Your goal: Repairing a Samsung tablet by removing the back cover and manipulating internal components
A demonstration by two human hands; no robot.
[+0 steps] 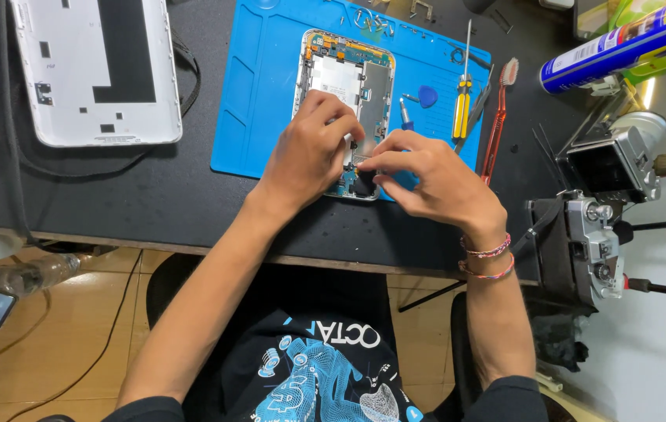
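An opened tablet (pixel 346 74) with its circuit boards bare lies on a blue work mat (pixel 258 94). My left hand (pixel 311 148) rests on the tablet's near half, fingers curled against the board. My right hand (pixel 426 180) pinches at the tablet's near bottom edge, fingertips meeting the left hand's; whatever small part is between them is hidden. Its white back cover (pixel 94 70) lies apart on the dark table at the left.
Right of the tablet lie a blue pick (pixel 427 96), a yellow-handled screwdriver (pixel 462 101) and a red-handled brush (pixel 497 117). A spray can (pixel 622 47) sits far right. Two cameras (pixel 602 203) stand at the right edge. Loose screws and cables lie on the table (pixel 153 203).
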